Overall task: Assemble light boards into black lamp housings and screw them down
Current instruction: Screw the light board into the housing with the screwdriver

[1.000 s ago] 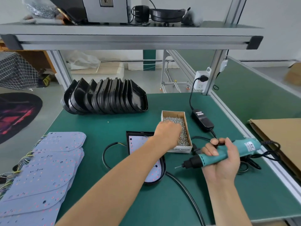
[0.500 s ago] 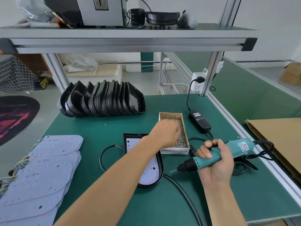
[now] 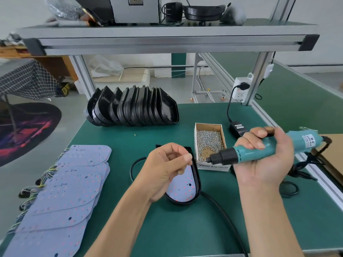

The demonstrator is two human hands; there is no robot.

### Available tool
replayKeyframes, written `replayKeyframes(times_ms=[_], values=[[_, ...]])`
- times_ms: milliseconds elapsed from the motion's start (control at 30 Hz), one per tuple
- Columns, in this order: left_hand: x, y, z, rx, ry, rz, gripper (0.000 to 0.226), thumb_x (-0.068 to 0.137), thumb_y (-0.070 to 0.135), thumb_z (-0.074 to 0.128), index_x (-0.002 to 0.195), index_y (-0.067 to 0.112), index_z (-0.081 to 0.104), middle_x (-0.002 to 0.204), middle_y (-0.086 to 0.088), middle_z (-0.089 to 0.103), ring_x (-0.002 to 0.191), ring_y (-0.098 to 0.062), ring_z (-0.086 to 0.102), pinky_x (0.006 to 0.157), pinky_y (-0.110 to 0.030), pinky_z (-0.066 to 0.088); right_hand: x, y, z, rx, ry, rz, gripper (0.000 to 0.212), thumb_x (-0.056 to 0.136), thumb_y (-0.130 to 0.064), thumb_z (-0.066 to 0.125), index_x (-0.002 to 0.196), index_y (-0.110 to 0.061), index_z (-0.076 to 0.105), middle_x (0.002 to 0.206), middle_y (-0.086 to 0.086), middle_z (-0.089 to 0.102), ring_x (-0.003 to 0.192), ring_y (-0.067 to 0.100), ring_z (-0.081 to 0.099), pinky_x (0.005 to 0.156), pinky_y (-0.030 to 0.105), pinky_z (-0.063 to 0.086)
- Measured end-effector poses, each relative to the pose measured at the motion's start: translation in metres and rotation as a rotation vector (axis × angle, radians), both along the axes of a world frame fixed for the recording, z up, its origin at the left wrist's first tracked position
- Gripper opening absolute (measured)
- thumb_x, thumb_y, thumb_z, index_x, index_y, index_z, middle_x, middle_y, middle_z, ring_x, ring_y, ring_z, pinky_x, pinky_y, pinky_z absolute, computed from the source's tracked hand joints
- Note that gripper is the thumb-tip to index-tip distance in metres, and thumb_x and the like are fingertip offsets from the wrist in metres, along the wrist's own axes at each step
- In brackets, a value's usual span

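Head view: green bench (image 3: 167,229) under an aluminium-framed shelf, seen from above the hands.
Left hand (image 3: 163,169): raised over the work, fingers (image 3: 187,157) curled, thumb and forefinger pinched together; probably on a screw, though too small to make out.
Right hand (image 3: 265,160): wrapped fully round the teal electric screwdriver (image 3: 259,151), bit aimed left toward the left hand, tip over the near end of the screw box.
Lamp housing (image 3: 197,175): black, flat on the bench, directly below the left hand, just beside the screw box.
Light board (image 3: 182,190): pale, red-dotted, seated inside that housing; holes visible, no screw heads discernible.
Screw box (image 3: 208,143): open carton of small silver screws, between housing and power adapter.
Spare housings (image 3: 132,106): nested on edge in a row at the back of the bench.
Spare light boards (image 3: 63,197): overlapping stack at the left, wires trailing off the edge.
Step in hand: judged as fetching a screw, board placed but not yet fastened.
Next move: screw to bit tip or to a board hole, kept upright; driver swung to vertical, pressed straight down; risk of dropping the screw.
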State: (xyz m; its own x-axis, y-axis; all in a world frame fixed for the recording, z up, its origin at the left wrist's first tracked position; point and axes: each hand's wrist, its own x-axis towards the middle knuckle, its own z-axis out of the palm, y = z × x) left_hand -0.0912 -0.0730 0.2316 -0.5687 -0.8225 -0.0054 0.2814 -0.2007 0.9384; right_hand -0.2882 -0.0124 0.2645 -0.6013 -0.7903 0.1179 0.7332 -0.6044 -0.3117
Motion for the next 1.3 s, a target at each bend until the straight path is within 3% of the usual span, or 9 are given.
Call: replayKeyframes(times_ms=[100, 200, 367, 733, 1000, 1167, 1300], values=[[0.006, 0.007, 0.001, 0.042, 0.068, 0.013, 0.008, 0.084, 0.011, 0.078, 0.083, 0.010, 0.070, 0.073, -0.007, 0.064, 0.062, -0.015, 0.049, 0.058, -0.021, 0.044, 0.010, -0.002, 0.006, 0.009, 0.014, -0.029, 0.027, 0.102, -0.023, 0.047, 0.077, -0.016, 0.056, 0.071, -0.003, 0.055, 0.050, 0.007, 0.044, 0.052, 0.019, 0.039], [0.005, 0.012, 0.001, 0.071, 0.064, 0.054, 0.023, 0.080, 0.026, 0.076, 0.080, 0.005, 0.065, 0.069, -0.006, 0.062, 0.059, -0.013, 0.049, 0.055, -0.019, 0.042, 0.016, -0.002, 0.010, 0.018, 0.028, -0.049, 0.026, 0.101, -0.022, 0.048, 0.077, -0.017, 0.055, 0.071, -0.002, 0.054, 0.051, 0.008, 0.043, 0.052, 0.020, 0.039], [0.004, 0.017, -0.002, 0.015, -0.026, 0.102, 0.026, 0.085, 0.039, 0.074, 0.068, 0.019, 0.071, 0.065, -0.003, 0.059, 0.058, -0.012, 0.049, 0.054, -0.020, 0.038, 0.024, -0.001, 0.012, 0.039, 0.093, -0.075, 0.024, 0.100, -0.021, 0.047, 0.078, -0.017, 0.054, 0.072, -0.003, 0.055, 0.051, 0.009, 0.043, 0.054, 0.021, 0.039], [0.003, 0.022, -0.003, -0.073, -0.123, 0.166, 0.029, 0.090, 0.038, 0.069, 0.067, 0.021, 0.073, 0.063, -0.004, 0.062, 0.056, -0.014, 0.048, 0.052, -0.020, 0.040, 0.031, 0.000, 0.012, 0.053, 0.169, -0.098, 0.022, 0.098, -0.020, 0.046, 0.077, -0.018, 0.055, 0.071, -0.003, 0.055, 0.049, 0.009, 0.043, 0.053, 0.022, 0.039], [0.002, 0.024, -0.004, -0.241, -0.321, 0.234, 0.030, 0.094, 0.042, 0.067, 0.070, 0.023, 0.071, 0.060, 0.003, 0.065, 0.054, -0.012, 0.048, 0.054, -0.017, 0.041, 0.030, 0.001, 0.012, 0.057, 0.191, -0.108, 0.013, 0.094, -0.020, 0.049, 0.081, -0.018, 0.049, 0.070, -0.002, 0.055, 0.047, 0.010, 0.042, 0.052, 0.023, 0.038], [0.002, 0.026, -0.004, -0.309, -0.444, 0.248, 0.035, 0.102, 0.037, 0.063, 0.067, 0.028, 0.066, 0.058, 0.007, 0.059, 0.058, -0.015, 0.045, 0.053, -0.026, 0.039, 0.029, 0.002, 0.010, 0.067, 0.192, -0.120, 0.014, 0.093, -0.019, 0.050, 0.079, -0.018, 0.049, 0.070, -0.002, 0.055, 0.046, 0.010, 0.041, 0.052, 0.023, 0.038], [0.000, 0.028, -0.003, -0.338, -0.471, 0.261, 0.038, 0.103, 0.040, 0.061, 0.068, 0.023, 0.064, 0.056, 0.008, 0.056, 0.055, -0.012, 0.043, 0.051, -0.023, 0.036, 0.029, 0.002, 0.009, 0.064, 0.187, -0.120, 0.014, 0.092, -0.020, 0.050, 0.077, -0.018, 0.050, 0.069, -0.002, 0.054, 0.046, 0.010, 0.040, 0.052, 0.023, 0.037]])
